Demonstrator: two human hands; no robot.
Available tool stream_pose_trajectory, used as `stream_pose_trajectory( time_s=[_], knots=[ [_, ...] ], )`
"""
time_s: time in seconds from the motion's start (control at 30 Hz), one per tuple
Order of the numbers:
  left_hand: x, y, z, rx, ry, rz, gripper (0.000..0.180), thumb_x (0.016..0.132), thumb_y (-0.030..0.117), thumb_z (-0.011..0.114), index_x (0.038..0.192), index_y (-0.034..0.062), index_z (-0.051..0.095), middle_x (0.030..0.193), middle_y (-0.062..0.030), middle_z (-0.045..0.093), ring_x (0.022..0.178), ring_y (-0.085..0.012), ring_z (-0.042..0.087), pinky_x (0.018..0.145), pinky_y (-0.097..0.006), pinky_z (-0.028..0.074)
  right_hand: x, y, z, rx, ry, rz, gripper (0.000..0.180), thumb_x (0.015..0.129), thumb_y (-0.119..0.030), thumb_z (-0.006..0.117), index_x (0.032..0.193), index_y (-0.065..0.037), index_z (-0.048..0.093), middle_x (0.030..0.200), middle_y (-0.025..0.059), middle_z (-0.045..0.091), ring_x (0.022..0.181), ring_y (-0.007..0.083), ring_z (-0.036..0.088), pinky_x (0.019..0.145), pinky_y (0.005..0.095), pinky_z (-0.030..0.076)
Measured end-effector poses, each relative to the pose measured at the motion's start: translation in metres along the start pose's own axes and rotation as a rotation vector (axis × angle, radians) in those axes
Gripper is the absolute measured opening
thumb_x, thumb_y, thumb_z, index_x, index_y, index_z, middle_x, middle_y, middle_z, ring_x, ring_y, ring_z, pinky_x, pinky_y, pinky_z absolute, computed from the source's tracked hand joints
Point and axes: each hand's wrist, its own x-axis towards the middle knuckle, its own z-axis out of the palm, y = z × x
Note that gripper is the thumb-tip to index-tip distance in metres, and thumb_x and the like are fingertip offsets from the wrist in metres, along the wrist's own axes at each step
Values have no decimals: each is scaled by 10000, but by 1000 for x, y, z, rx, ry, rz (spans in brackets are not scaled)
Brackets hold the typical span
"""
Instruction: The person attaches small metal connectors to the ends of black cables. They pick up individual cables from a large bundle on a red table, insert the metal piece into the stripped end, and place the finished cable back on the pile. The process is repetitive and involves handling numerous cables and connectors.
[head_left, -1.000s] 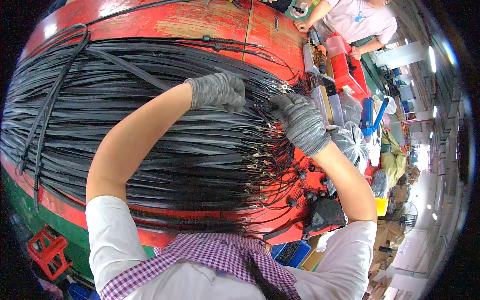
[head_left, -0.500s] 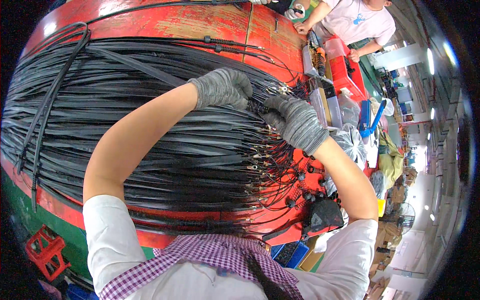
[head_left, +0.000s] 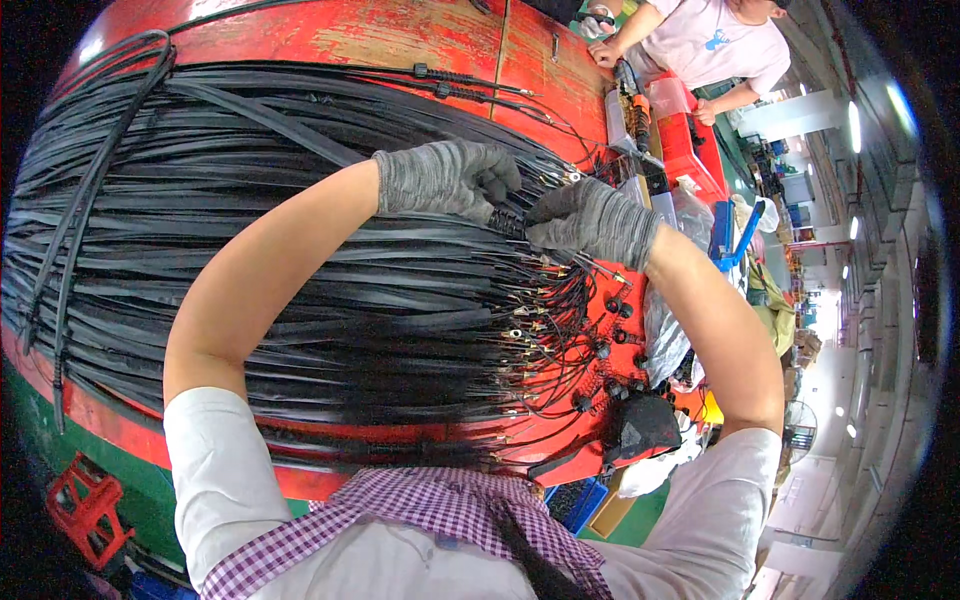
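A short black ribbed cable sleeve (head_left: 507, 222) spans the gap between my two grey-gloved hands, above the ends of a wide bundle of black cables (head_left: 400, 250). My left hand (head_left: 450, 182) is closed at the sleeve's left end, its fingers curled and the thumb beneath. At the other end, my right hand (head_left: 590, 222) pinches the sleeve between thumb and fingers. Thin wires with metal ring terminals (head_left: 517, 334) fan out of the cable ends below my hands. The fingertips partly hide the sleeve's ends.
Loose ribbed black sleeves (head_left: 600, 375) lie on the red table (head_left: 400, 40) near a dark pouch-like thing (head_left: 643, 425). A red bin (head_left: 690, 150) and a blue tool (head_left: 735, 235) stand right. Across the table is a co-worker (head_left: 715, 45). A red stool (head_left: 85, 510) stands lower left.
My hands have drawn slightly apart, showing more of the ribbed sleeve. My left hand's fingers have loosened a little, and my right forearm has swung outward to the right.
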Motion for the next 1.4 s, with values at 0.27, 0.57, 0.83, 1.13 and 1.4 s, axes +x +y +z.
stream_pose_trajectory(
  time_s=[0.27,0.57,0.83,1.13,1.4],
  knots=[
    [-36,-7,-9,568,-127,-134,446,801,394,567,1119,82,557,1139,-151,550,1031,-309,530,911,-367,399,9,-9,-2,240,-226,-144,296,764,-206,655,945,26,630,782,68,650,684,116,601,642,251,479],
    [-39,-25,9,632,164,197,306,808,299,556,1042,109,608,983,-129,589,919,-307,550,822,-374,432,8,-5,-5,377,-209,98,330,766,-217,646,978,33,616,838,84,657,728,132,604,689,261,482],
    [-35,-16,17,657,312,175,229,787,210,598,973,77,621,878,-133,604,830,-294,575,749,-367,460,-3,-9,10,-5,33,-24,246,772,-224,617,913,-25,646,712,95,637,645,157,601,634,287,476],
    [-44,-12,13,492,260,248,268,758,309,633,900,83,618,852,-108,613,826,-287,578,737,-359,451,-6,3,2,582,-204,42,300,793,-226,638,975,10,613,789,55,644,680,107,590,641,245,480],
    [-37,-3,16,306,266,48,113,747,139,659,785,46,606,760,-71,618,743,-161,592,716,-287,470,-3,-9,4,55,-39,-53,280,771,-256,612,923,-21,630,714,128,637,635,212,599,640,316,470]
  ],
)
